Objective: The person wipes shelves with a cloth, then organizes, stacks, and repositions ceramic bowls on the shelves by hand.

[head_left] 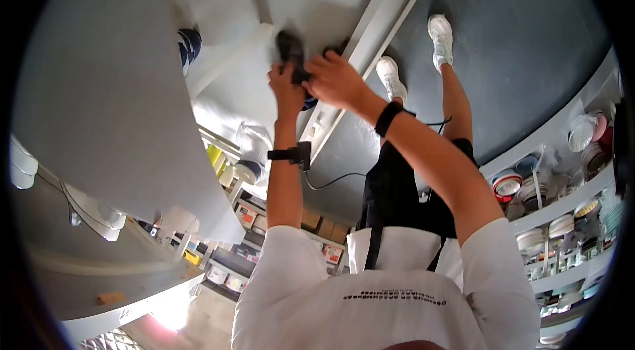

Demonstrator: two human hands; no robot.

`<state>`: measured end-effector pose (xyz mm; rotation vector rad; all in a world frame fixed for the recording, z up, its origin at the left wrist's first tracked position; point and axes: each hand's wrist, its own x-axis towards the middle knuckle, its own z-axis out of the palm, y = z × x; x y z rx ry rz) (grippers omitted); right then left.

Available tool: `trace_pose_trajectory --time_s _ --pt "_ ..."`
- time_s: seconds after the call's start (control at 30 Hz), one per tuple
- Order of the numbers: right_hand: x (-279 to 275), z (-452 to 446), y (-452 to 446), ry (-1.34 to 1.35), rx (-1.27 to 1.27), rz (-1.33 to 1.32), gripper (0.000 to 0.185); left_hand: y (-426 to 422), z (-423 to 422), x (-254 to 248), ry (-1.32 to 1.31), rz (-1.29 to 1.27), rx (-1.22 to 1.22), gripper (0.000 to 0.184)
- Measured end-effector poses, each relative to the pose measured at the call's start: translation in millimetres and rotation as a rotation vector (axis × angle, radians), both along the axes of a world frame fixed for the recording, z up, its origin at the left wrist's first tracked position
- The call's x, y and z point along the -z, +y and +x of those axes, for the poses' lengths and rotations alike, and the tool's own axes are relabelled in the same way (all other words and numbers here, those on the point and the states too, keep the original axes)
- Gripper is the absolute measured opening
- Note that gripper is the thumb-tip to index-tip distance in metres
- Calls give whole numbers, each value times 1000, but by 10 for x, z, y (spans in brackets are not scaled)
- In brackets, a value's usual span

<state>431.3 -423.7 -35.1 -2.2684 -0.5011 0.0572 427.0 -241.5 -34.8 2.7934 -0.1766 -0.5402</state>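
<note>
A black, slightly blurred object [291, 49] hangs between my hands over the grey surface; its kind is hard to make out. My left hand [286, 88] has its fingers closed around the lower part of it. From the right, my right hand [335, 82] pinches the same object near its lower end, fingers bent and partly hiding it. Another dark bit [336, 49] shows just beyond my right fingers. A black band with a small box [291, 153] sits on my left wrist, and a black strap [388, 118] circles my right wrist.
A pale beam [377, 26] runs diagonally beside my hands. A large grey panel [112, 85] stands at the left. Shelves [562, 218] with stacked dishes curve along the right. My white shoes [440, 39] are on the dark floor. A blue-striped item [189, 45] lies by the panel.
</note>
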Motion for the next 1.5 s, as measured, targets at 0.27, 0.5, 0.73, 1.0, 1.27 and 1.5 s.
trace_pose_trajectory --time_s 0.27,0.5,0.73,1.0,1.27,1.5 --pt "-48 -12 -182 -17 -119 -135 16 137 9 36 -109 -13 -495 78" --pt "12 164 -252 -102 13 -254 16 434 304 95 148 68 -732 95" --pt "-112 672 -757 -145 116 -20 25 -480 529 315 317 170 -84 88" --pt "-34 890 -1164 -55 38 -88 44 -1357 1129 138 69 -73 -314 87" --pt "-170 650 -800 -44 -139 -361 79 -1137 504 -13 167 -216 -611 82" --pt "-86 310 -469 -20 -606 -551 48 -1054 -893 -908 106 -268 -457 63"
